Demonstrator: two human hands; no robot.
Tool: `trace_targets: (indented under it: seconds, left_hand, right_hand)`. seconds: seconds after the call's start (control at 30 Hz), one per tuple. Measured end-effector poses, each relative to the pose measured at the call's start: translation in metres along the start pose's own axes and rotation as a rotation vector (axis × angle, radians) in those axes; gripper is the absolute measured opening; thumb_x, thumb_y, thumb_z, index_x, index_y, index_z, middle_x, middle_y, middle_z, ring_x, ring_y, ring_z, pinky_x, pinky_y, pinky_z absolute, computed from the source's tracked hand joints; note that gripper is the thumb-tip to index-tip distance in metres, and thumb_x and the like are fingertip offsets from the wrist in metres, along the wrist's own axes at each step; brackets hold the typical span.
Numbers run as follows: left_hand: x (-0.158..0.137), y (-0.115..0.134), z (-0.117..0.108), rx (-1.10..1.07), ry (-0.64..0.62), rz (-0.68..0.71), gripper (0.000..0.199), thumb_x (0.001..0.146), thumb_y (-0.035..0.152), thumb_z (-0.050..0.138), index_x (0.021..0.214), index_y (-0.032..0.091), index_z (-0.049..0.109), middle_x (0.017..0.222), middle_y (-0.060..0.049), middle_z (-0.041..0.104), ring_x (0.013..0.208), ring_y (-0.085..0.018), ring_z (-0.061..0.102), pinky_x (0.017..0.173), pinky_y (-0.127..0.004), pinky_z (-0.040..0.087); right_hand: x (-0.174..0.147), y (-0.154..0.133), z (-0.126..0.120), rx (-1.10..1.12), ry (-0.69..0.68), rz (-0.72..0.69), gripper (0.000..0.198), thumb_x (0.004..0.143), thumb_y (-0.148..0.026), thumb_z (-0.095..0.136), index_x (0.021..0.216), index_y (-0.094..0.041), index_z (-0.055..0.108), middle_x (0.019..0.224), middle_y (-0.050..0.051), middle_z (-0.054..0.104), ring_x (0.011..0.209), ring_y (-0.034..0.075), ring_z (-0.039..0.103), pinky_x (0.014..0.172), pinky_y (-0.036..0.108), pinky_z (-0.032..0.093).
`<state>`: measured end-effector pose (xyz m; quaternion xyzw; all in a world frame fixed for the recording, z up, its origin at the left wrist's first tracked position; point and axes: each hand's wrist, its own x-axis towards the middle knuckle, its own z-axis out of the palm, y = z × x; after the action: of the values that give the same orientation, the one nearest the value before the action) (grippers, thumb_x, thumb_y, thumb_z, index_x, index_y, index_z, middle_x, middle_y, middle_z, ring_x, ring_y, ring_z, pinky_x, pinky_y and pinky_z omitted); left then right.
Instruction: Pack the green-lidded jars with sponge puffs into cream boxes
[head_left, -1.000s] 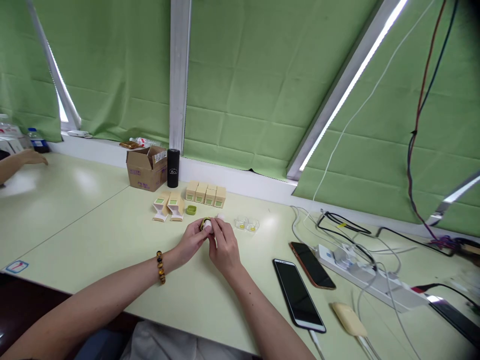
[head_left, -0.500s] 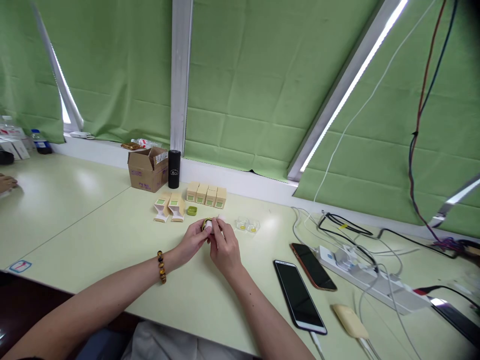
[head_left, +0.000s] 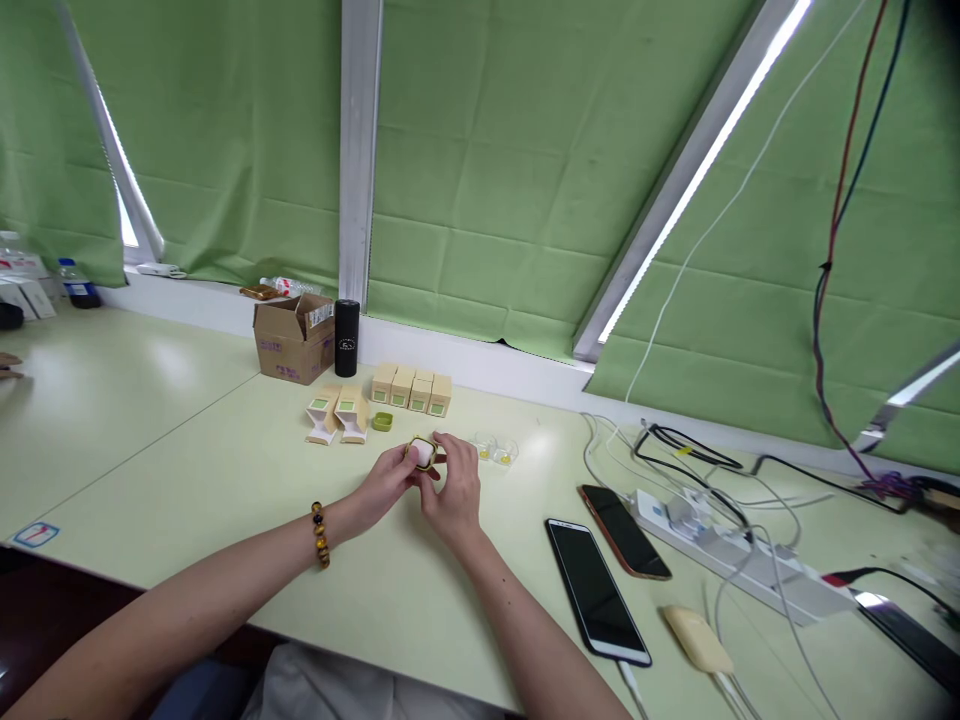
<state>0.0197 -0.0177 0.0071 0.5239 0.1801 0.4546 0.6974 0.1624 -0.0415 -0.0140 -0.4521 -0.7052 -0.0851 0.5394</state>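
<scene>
A small, rounded white case with an olive-green and dark rim point(head_left: 424, 454) is pinched in my left hand point(head_left: 384, 488), the thumb lying on its white face. My right hand point(head_left: 454, 488) curves round its other side, index finger and thumb at the edge. Just beyond them a small olive-green square cup point(head_left: 382, 422) rests on the table. To the right of my right hand are clear plastic holders point(head_left: 496, 452) with yellow centres. Two opened cream boxes point(head_left: 351, 408) stand to the left, and several closed cream boxes point(head_left: 411, 390) form a row behind.
An open cardboard box point(head_left: 294, 340) and a black tumbler point(head_left: 346, 338) stand at the back. On the right lie two phones point(head_left: 598, 590), a cream pouch-like device point(head_left: 697, 640), a white power strip point(head_left: 739, 560) and tangled cables. Another person's hand point(head_left: 9, 366) shows at the far left.
The white face of the case has turned up towards me and shows more. My right fingers have opened out around it; a white bit near their tips is no longer visible.
</scene>
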Motion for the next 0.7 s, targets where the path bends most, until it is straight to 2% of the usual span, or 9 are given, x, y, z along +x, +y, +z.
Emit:
trace_targets:
  seconds: [0.13, 0.33, 0.47, 0.63, 0.7]
  left_hand:
    - [0.001, -0.001, -0.004, 0.101, 0.003, -0.025, 0.058, 0.092, 0.065, 0.060, 0.116, 0.013, 0.069, 0.109, -0.017, 0.074, 0.097, -0.026, 0.070, 0.085, -0.037, 0.052]
    - [0.004, -0.006, -0.012, 0.184, 0.021, -0.027, 0.061, 0.097, 0.067, 0.048, 0.117, 0.012, 0.069, 0.113, -0.019, 0.074, 0.104, -0.028, 0.070, 0.080, -0.035, 0.052]
    - [0.005, -0.007, -0.013, 0.215, 0.060, 0.009, 0.056, 0.098, 0.064, 0.049, 0.121, 0.016, 0.066, 0.121, -0.017, 0.071, 0.108, -0.027, 0.069, 0.077, -0.032, 0.051]
    - [0.006, -0.007, -0.015, 0.317, 0.138, 0.066, 0.046, 0.094, 0.044, 0.063, 0.133, 0.020, 0.056, 0.115, -0.012, 0.072, 0.101, -0.024, 0.068, 0.084, -0.035, 0.052]
    - [0.006, -0.007, -0.016, 0.379, 0.144, 0.115, 0.047, 0.090, 0.031, 0.066, 0.134, 0.022, 0.053, 0.120, -0.012, 0.070, 0.110, -0.025, 0.067, 0.090, -0.038, 0.051]
  right_hand:
    - [0.001, -0.003, -0.001, 0.191, -0.017, 0.114, 0.045, 0.082, -0.014, 0.061, 0.126, -0.024, 0.056, 0.125, 0.012, 0.060, 0.122, 0.029, 0.053, 0.093, 0.046, 0.056]
    - [0.004, -0.010, -0.005, 0.376, -0.024, 0.304, 0.041, 0.082, -0.021, 0.069, 0.121, -0.025, 0.058, 0.125, 0.008, 0.060, 0.122, 0.027, 0.054, 0.107, 0.047, 0.045]
    - [0.005, -0.011, -0.007, 0.460, -0.014, 0.337, 0.040, 0.084, -0.024, 0.068, 0.122, -0.024, 0.056, 0.123, 0.008, 0.061, 0.119, 0.026, 0.056, 0.106, 0.045, 0.044]
    - [0.006, -0.012, -0.009, 0.522, -0.015, 0.339, 0.035, 0.087, -0.029, 0.069, 0.120, -0.024, 0.056, 0.118, 0.008, 0.062, 0.112, 0.026, 0.059, 0.102, 0.043, 0.047]
    - [0.007, -0.013, -0.009, 0.553, -0.026, 0.346, 0.035, 0.089, -0.031, 0.069, 0.121, -0.024, 0.057, 0.119, 0.008, 0.062, 0.114, 0.026, 0.059, 0.101, 0.043, 0.048]
